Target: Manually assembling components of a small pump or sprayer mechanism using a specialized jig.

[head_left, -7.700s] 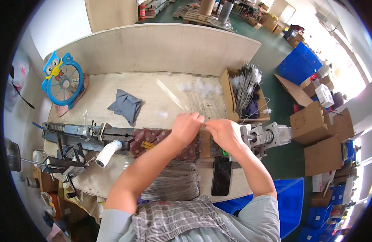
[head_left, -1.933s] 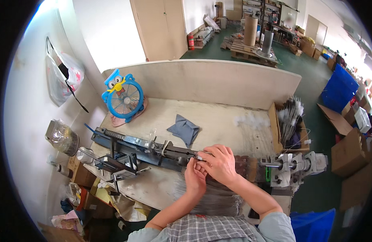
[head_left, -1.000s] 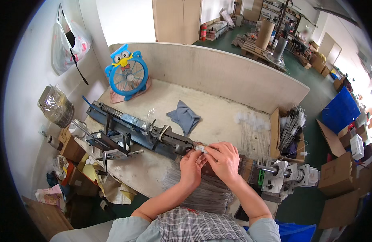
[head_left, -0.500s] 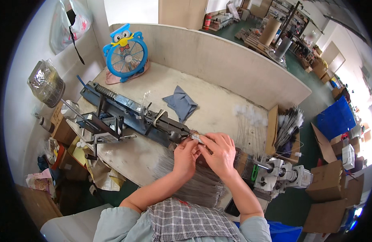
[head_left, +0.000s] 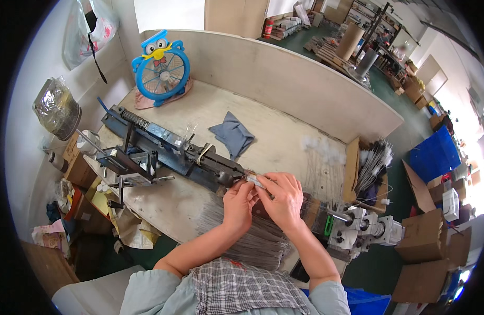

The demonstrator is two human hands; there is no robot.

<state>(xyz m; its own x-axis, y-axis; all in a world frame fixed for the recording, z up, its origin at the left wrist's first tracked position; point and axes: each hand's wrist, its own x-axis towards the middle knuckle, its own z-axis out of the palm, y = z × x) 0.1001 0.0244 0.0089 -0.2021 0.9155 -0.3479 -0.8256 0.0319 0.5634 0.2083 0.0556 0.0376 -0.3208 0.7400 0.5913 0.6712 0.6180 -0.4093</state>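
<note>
My left hand [head_left: 237, 206] is closed in a pinch at the near end of a long dark metal bench device [head_left: 213, 158]. Beside it, the bent fingers of my right hand [head_left: 282, 198] press around a small whitish piece [head_left: 253, 180] at the device's tip. The fingertips of both hands almost meet, and they hide whatever fine part lies between them. Below the hands spreads a thick bundle of thin grey wires [head_left: 252, 244], partly covered by my wrists.
Left on the table stands a metal frame with a crank [head_left: 113, 202]. A blue cartoon fan [head_left: 163, 76] and a grey cloth [head_left: 232, 135] lie beyond the device. White-tipped wires fill a carton [head_left: 351, 170] at right, near a silver clamp mechanism [head_left: 365, 226]. A low partition [head_left: 284, 79] bounds the back.
The whole view has shifted slightly. Both hands stay at the device's tip, with only a very small change in the fingers.
</note>
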